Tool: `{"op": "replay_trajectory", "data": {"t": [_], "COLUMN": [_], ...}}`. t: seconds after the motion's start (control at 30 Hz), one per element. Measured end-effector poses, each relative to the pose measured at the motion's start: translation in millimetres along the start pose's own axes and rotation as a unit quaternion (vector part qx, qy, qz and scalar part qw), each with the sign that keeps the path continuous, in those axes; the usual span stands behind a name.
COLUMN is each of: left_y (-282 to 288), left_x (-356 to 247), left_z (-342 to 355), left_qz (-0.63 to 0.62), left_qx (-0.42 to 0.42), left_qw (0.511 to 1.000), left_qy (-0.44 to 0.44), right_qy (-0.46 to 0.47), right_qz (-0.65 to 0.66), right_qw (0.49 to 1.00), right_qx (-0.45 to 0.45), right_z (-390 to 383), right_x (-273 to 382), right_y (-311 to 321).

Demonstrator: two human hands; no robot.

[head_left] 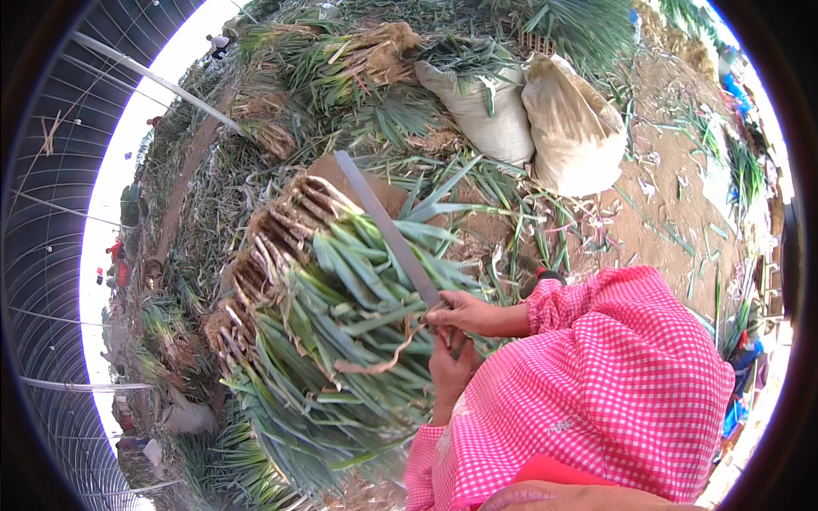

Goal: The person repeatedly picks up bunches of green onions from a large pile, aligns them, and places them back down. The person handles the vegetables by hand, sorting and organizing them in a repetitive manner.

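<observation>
Knife and leeks, seen from above. We see the knife (388, 226), long, grey and flat, over the right edge of the leek pile; whether it touches the leaves we cannot tell. The right hand (467, 313) is closed around its near end. The left hand (452, 375) lies just below, fingers curled; we cannot tell whether it grips the knife's hidden end or leaves. We note that the knife's long axis runs from the hands toward the upper left, its free end pointing away from the body.

The leeks (349, 264) lie in a broad heap before the hands, roots (281, 226) to the upper left, leaves fanning to the lower right, toward the body; a tan strip (366, 369) lies across them. We judge the knife stiff and fairly light, but long enough to feel tip-heavy, so best held at the near end, clear of its edges. We expect single leeks to be light, the heap heavy; the pale shanks should be firm, the leaves soft, slick and easily creased. We would take hold around the shanks, several together.
</observation>
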State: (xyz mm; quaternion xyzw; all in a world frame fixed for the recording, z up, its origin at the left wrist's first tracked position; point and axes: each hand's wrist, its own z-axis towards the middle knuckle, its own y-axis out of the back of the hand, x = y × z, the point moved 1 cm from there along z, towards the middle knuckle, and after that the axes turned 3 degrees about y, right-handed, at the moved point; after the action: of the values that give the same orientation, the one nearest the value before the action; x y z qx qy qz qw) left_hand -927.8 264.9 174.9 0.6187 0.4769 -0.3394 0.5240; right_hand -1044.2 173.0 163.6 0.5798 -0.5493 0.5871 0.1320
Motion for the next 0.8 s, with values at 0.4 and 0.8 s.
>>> {"op": "replay_trajectory", "data": {"t": [0.4,0.8], "left_y": [-162.7,-138.4], "left_x": [-2.7,-56.8], "left_z": [143.9,58.3], "left_qz": [0.054,0.090], "left_qx": [0.049,-0.241], "left_qw": [0.997,0.962], "left_qy": [0.027,0.092], "right_qy": [0.054,0.116], "right_qz": [-0.355,-0.768], "right_qw": [0.907,0.629], "right_qx": [-0.218,-0.007], "right_z": [242.2,286.6], "right_x": [336.0,221.5], "right_y": [456.6,525.3]}}
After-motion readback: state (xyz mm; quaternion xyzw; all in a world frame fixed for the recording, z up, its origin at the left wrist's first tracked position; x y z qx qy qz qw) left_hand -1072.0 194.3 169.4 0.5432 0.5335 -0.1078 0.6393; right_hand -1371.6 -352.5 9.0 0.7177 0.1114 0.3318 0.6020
